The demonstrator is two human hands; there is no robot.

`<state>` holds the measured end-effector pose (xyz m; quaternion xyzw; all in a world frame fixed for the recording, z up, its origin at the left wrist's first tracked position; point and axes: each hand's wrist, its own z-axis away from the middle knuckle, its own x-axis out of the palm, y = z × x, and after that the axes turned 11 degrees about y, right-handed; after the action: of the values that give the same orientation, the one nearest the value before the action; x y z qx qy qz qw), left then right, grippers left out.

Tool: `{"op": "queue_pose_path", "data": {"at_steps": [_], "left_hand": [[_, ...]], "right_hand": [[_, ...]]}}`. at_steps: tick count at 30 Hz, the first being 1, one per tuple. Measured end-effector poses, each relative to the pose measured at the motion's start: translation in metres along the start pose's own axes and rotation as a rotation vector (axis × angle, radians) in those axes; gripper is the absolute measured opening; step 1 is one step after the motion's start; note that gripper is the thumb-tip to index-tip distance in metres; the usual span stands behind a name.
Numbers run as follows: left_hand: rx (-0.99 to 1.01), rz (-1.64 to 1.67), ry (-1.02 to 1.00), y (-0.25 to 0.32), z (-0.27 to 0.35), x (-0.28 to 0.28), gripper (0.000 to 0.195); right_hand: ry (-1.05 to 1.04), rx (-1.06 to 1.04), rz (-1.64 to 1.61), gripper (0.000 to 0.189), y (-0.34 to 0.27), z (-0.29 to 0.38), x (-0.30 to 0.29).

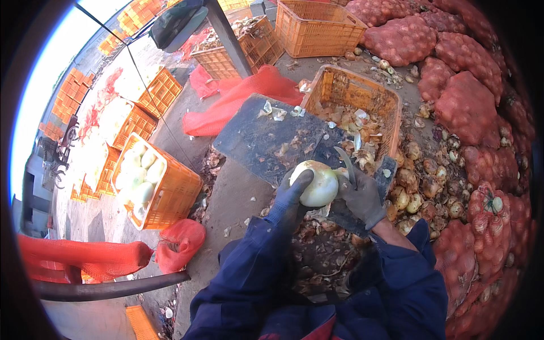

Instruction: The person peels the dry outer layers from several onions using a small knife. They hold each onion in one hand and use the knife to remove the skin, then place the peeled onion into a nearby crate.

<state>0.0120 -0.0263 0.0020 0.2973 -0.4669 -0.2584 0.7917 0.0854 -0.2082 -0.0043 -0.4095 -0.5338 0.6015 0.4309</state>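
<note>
A large, mostly peeled white onion (319, 185) is gripped from the left by my left hand (291, 193), which wears a dark glove. My gloved right hand (361, 195) is at the onion's right side and holds a small curved knife (348, 165), its blade pointing up and away from me. A piece of skin or stem is between the right fingers and the onion. Both hands are over the near edge of a dark, dirty board (272, 136) strewn with skin scraps. Beyond the right hand stands an orange plastic crate (391, 110) with loose onion skins inside.
At left, an orange crate (170, 191) holds peeled onions (142, 192). Unpeeled onions (414, 204) lie in a heap at right, beside stacked red mesh sacks (465, 106) of onions. A red mesh bag (255, 89) lies beyond the board, near a slanting metal post (229, 40).
</note>
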Motion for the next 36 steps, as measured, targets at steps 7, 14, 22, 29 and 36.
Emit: {"op": "queue_pose_path", "data": {"at_steps": [7,14,22,29,36], "left_hand": [[-0.014,0.235,0.071,-0.016,-0.007,-0.025,0.059],[0.074,0.336,-0.015,-0.005,-0.014,-0.033,0.076],[0.171,0.162,-0.024,0.022,0.0,-0.038,0.073],[0.1,0.189,-0.009,0.021,-0.01,-0.035,0.083],[0.185,0.083,0.113,0.017,-0.007,-0.031,0.072]], "right_hand": [[0.066,-0.121,0.025,0.029,0.011,0.001,0.013],[0.158,0.038,-0.111,0.03,0.023,-0.031,0.01],[0.144,-0.643,0.779,0.05,0.007,-0.047,0.014],[-0.103,-0.751,0.679,0.042,-0.037,0.004,0.002],[-0.094,-0.854,0.762,0.049,-0.027,0.006,-0.007]]}}
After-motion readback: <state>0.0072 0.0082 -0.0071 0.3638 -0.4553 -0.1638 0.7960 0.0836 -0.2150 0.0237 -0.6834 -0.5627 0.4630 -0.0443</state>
